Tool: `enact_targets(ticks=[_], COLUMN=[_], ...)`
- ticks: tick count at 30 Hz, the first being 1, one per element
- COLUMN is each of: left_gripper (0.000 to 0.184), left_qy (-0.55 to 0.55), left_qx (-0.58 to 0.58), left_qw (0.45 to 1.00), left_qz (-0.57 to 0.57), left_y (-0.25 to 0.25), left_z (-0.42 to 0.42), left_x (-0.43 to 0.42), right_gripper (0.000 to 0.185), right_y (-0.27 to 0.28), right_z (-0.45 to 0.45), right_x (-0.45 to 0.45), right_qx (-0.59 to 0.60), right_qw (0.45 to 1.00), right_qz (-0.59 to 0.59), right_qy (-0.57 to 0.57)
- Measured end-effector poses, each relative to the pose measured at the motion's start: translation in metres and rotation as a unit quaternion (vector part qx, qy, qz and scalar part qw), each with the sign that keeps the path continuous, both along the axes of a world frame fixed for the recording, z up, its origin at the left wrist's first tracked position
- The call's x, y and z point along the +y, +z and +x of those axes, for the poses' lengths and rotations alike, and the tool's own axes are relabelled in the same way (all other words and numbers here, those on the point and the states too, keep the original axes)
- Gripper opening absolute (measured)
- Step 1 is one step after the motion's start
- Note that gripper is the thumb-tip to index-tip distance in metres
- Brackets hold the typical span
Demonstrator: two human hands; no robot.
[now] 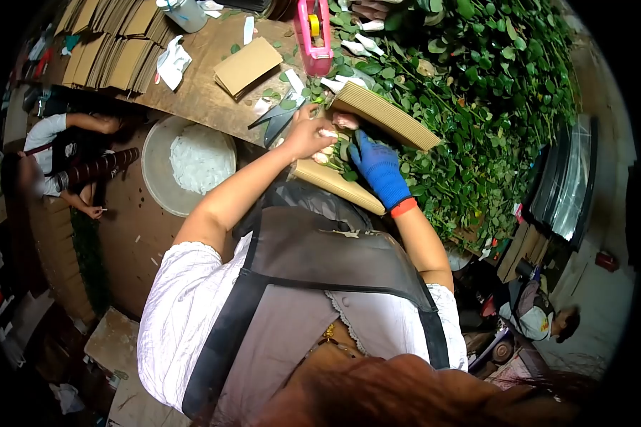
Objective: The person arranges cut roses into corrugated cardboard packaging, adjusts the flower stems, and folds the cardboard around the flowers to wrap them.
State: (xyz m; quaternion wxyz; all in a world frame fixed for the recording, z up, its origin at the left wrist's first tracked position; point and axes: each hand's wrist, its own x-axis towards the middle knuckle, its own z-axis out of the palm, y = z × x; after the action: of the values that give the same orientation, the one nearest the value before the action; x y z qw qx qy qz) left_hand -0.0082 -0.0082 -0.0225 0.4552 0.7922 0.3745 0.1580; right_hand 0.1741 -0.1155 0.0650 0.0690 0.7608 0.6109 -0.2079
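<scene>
My left hand (309,135), bare, has its fingers bent round a pale rose bud (327,133). In a blue knitted glove, my right hand (379,167) lies beside the stems and leaves, its fingers partly hidden; what it grips cannot be made out. Between the hands are several cream buds, and a pink rose (345,120) sits just above them. Corrugated cardboard (388,116) stands along the far side of the flowers, and another cardboard piece (338,186) lies on the near side. Dark scissors (279,121) rest beside my left hand.
Leafy stems (477,121) heap the right side. A pink tape dispenser (315,53), cardboard sheets (248,65) and cardboard stacks (114,46) lie on the wooden table (203,92). A round tub (192,165) stands below left. Other people (46,135) are at both sides.
</scene>
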Motion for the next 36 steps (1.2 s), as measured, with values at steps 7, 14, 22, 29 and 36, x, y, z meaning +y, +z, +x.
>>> enact_targets(ticks=[7,14,22,29,36], left_gripper=[0.034,0.064,0.086,0.081,0.049], left_qy=[0.006,-0.004,-0.013,-0.033,0.051], left_qx=[0.005,0.041,0.048,0.064,0.019], left_qw=[1.0,0.999,0.999,0.997,0.998], left_qz=[-0.017,-0.033,-0.002,-0.008,0.038], left_y=[0.009,0.018,0.011,0.0,0.005], left_z=[0.002,0.002,0.003,0.004,0.017], left_x=[0.0,0.003,0.003,0.007,0.005], right_gripper=[0.043,0.053,0.049,0.042,0.034], right_y=[-0.032,-0.056,-0.054,-0.041,-0.03], right_z=[0.008,0.018,0.013,0.006,0.006], right_x=[0.025,0.017,0.02,0.017,0.013], right_qx=[-0.015,0.125,0.168,0.13,0.068], right_qw=[0.998,0.978,0.968,0.982,0.996], right_qz=[-0.001,0.022,0.004,0.04,0.05], right_qy=[-0.056,-0.165,-0.185,-0.134,-0.016])
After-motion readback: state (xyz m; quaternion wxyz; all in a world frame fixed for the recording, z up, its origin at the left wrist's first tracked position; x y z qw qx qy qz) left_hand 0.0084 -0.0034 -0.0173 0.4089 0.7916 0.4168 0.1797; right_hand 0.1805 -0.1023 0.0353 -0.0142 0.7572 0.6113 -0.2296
